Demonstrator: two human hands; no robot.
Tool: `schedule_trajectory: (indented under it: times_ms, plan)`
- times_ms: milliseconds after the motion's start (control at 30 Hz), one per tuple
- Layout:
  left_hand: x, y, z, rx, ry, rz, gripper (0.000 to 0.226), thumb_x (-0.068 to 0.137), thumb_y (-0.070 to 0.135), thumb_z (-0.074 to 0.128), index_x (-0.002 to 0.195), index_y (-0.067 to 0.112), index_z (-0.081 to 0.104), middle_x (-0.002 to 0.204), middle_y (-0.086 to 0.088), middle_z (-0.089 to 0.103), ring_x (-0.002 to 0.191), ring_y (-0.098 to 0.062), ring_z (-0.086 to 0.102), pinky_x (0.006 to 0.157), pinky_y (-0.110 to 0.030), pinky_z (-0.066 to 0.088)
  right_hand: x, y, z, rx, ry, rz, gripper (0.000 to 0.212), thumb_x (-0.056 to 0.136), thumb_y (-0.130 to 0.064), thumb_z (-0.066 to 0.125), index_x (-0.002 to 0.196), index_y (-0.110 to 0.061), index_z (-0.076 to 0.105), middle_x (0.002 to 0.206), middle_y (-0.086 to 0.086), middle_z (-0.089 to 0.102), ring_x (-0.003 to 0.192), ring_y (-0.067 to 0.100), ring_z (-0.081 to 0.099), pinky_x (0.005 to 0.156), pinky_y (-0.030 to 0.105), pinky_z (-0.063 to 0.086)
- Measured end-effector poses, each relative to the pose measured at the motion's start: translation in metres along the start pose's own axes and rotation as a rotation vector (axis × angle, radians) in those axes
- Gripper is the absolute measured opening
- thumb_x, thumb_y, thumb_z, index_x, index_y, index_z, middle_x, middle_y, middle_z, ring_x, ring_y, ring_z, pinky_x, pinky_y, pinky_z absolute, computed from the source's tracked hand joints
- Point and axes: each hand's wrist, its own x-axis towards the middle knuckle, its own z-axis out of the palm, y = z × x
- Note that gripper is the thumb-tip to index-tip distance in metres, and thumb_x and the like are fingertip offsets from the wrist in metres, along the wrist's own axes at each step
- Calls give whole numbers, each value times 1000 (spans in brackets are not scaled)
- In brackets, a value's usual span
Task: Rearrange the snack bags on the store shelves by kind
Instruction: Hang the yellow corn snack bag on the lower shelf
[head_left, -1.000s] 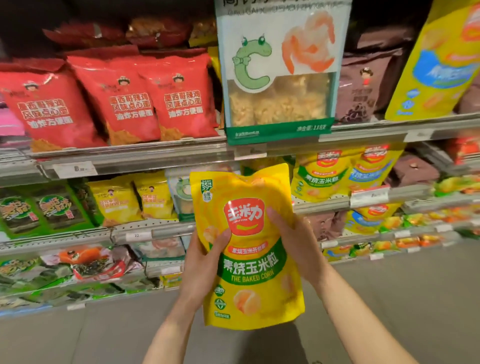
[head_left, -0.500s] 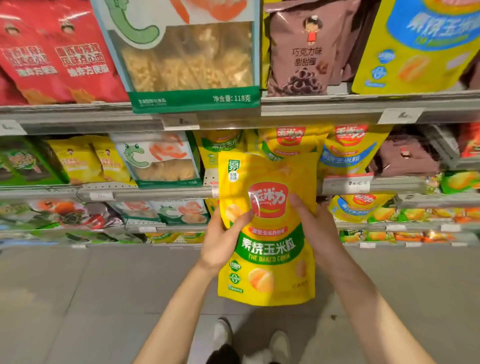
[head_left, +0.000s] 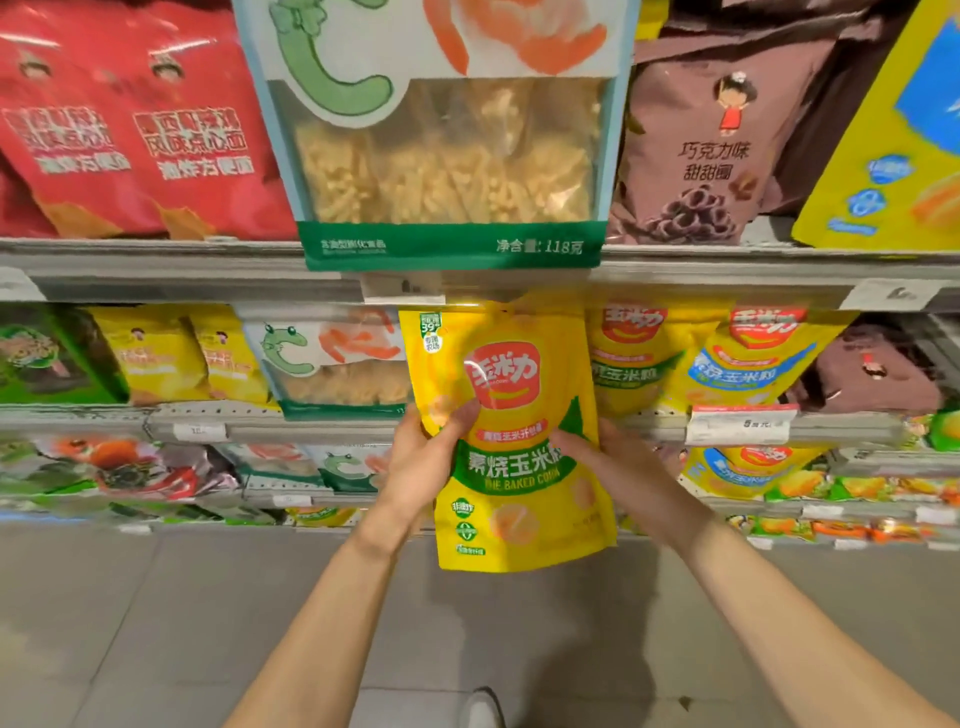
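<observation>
Both my left hand (head_left: 423, 457) and right hand (head_left: 615, 462) pinch the baked corn bag (head_left: 511, 441) — placing step — next, slot it beside the matching yellow corn bags (head_left: 636, 358).

top shelf (head_left: 156, 262): red bags (head_left: 130, 135), brown bag (head_left: 711, 150) | second shelf (head_left: 311, 428): yellow corn bags (head_left: 691, 358) (upright)

We note two bare forearms with no sleeves, watches or rings visible. One shoe (head_left: 480, 709) shows at the bottom edge, pale-toed, its details blurred.
</observation>
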Motion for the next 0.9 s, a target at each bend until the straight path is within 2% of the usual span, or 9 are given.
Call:
schedule_trajectory:
  times_ms: [67, 167, 267, 500, 567, 633, 700, 767, 900]
  plan:
    - [17, 3, -4, 23, 7, 33, 36, 86, 40, 81, 117, 24, 71, 110, 1, 80, 104, -20, 77, 92, -39, 61, 10, 5, 7, -47, 27, -48, 27, 89, -37, 74, 115, -35, 66, 85, -20, 76, 58, -2, 65, 53, 16, 49]
    - [34, 9, -8, 40, 1, 44, 48, 88, 39, 78, 130, 24, 63, 116, 4, 78, 106, -16, 76, 88, -32, 61, 32, 3, 16, -26, 128, -78, 34, 87, -34, 78, 118, -34, 63, 94, -16, 74, 54, -7, 62, 47, 14, 46]
    - [43, 10, -16, 165, -26, 93, 60, 83, 32, 85, 134, 23, 54, 112, 8, 76, 101, -2, 73, 79, -18, 59, 54, 2, 17, 36, 171, -75, 40, 83, -37, 81, 119, -29, 66, 99, -6, 75, 56, -3, 60, 48, 17, 46]
    - [62, -1, -16, 392, 3, 214, 77, 75, 31, 92, 137, 33, 48, 103, 22, 73, 89, 12, 69, 74, -11, 55, 96, -4, 21, 75, 214, -188, 33, 83, -34, 82, 113, -26, 69, 100, -9, 78, 63, -4, 64, 53, 13, 47]
    - [71, -2, -15, 385, 30, 220, 86, 75, 26, 93, 145, 26, 44, 104, 20, 71, 85, 14, 68, 70, -11, 56, 100, -4, 26, 77, 244, -212, 32, 83, -32, 83, 111, -25, 68, 100, -10, 78, 68, -4, 67, 59, 19, 52]
    - [81, -8, -15, 366, 52, 221, 91, 75, 20, 93, 149, 22, 41, 103, 20, 70, 82, 16, 68, 68, -9, 55, 107, 4, 30, 61, 287, -206, 36, 82, -36, 83, 112, -26, 66, 103, -11, 77, 87, 1, 71, 76, 32, 58]
    - [88, -13, -14, 358, 65, 225, 94, 73, 20, 94, 150, 24, 40, 104, 20, 71, 85, 15, 68, 71, -10, 56, 109, 13, 34, -4, 328, -201, 48, 79, -47, 82, 118, -32, 60, 109, -14, 74, 105, 7, 68, 92, 39, 56]
    - [92, -18, -12, 354, 84, 234, 96, 72, 22, 95, 150, 25, 40, 105, 21, 71, 90, 12, 69, 78, -13, 58, 109, 21, 38, -63, 362, -206, 62, 75, -56, 81, 127, -38, 51, 119, -16, 70, 118, 11, 62, 99, 43, 53]
    - [100, -22, -10, 371, 123, 290, 93, 71, 30, 96, 147, 33, 43, 118, 11, 70, 104, 1, 69, 91, -26, 60, 118, 16, 40, -82, 371, -231, 67, 79, -43, 84, 135, -30, 47, 114, -18, 71, 101, -8, 66, 99, 33, 53]
